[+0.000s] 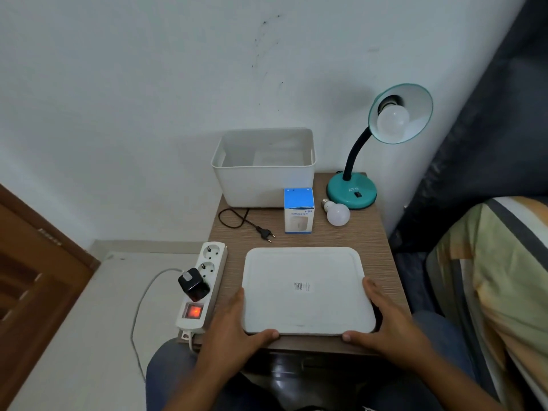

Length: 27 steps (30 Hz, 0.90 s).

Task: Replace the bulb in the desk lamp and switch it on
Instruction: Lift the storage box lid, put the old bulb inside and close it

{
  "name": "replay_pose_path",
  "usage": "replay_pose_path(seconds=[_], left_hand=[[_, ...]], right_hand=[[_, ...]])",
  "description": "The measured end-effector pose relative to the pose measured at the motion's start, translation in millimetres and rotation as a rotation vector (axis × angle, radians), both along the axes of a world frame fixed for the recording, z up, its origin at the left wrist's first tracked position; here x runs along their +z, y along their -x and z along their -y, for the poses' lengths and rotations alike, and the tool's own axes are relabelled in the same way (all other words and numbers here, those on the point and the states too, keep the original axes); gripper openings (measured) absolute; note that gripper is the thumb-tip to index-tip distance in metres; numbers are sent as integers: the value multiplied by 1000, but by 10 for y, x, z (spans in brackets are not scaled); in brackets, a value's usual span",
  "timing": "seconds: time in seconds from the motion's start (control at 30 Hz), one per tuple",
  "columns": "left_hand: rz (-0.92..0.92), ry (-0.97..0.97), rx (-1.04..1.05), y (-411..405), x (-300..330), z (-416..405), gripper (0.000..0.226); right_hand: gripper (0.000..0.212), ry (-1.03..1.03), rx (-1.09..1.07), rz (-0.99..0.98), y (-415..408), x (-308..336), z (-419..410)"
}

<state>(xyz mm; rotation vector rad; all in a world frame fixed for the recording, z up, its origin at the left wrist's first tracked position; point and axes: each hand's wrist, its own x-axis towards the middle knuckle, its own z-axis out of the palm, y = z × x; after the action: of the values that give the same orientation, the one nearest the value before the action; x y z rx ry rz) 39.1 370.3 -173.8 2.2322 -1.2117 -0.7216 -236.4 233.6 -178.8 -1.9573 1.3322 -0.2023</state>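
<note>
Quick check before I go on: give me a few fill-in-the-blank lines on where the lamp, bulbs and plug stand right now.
1. The desk lamp socket holds a ____.
2. The spare bulb lies between the lamp base and the ____ box.
3. The lamp plug lies ____ on the table.
4. Both hands grip the white ____.

Missing: bulb; humidifier; unplugged; tray

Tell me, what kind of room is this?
Probably a bedroom. A small wooden bedside table stands in a corner by the white wall, with a teal desk lamp on it, and what looks like striped bedding lies beside it.
</note>
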Motion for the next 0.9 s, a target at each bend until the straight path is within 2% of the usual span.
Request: replay_pose_path(seconds=[0.2, 0.37, 0.53, 0.67, 0.77, 0.9], left_hand=[[155, -60, -58, -28, -78, 13, 115], [184, -108, -75, -2, -104, 65, 111], [217, -143, -95, -27, -72, 148, 96], [181, -101, -61, -85, 63, 314, 97], [171, 36, -62, -210, 233, 550, 79], [49, 158, 81, -457, 589, 1000, 78]], right_hand=[[123, 68, 52, -112, -51, -78, -21], [121, 92, 80, -121, -28, -157, 1], [119, 69, 114, -149, -34, -140, 35], [90, 117, 31, -65, -90, -13, 177], [64, 169, -56, 0, -218, 94, 411], [58, 207, -128, -10, -429, 179, 800]])
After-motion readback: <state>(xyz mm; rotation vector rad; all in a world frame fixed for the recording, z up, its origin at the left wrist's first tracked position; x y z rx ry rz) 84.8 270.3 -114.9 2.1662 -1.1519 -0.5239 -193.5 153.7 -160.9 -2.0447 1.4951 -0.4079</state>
